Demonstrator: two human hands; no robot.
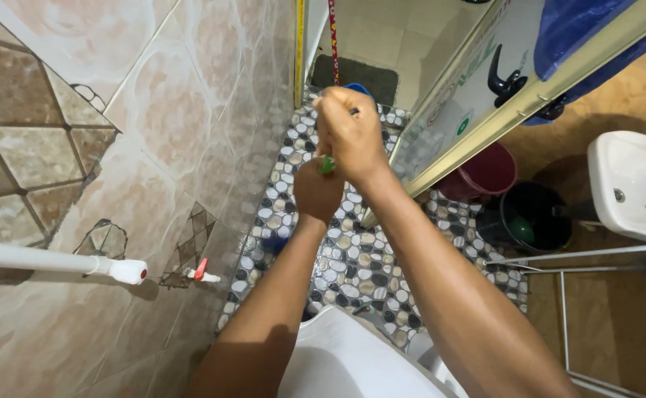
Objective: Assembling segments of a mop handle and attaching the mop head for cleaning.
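Both my arms reach out over a pebble-patterned floor [352,258]. My right hand [348,133] is a closed fist, stacked just above my left hand [317,190], which is also closed. A small green thing [328,164] shows between the two fists, and both hands grip it. Most of it is hidden inside them, so I cannot tell its shape. A bit of blue [357,89] peeks out behind the right fist, and another blue patch [275,243] lies on the floor below the left wrist.
A tiled wall [153,147] fills the left, with a white pipe [57,262] and a red-handled tap [200,270]. A white fixture [337,361] sits under my arms. On the right are an open door [470,96], a maroon bucket [489,173], a black bucket [533,217], a white sink [632,184] and a metal frame [562,295].
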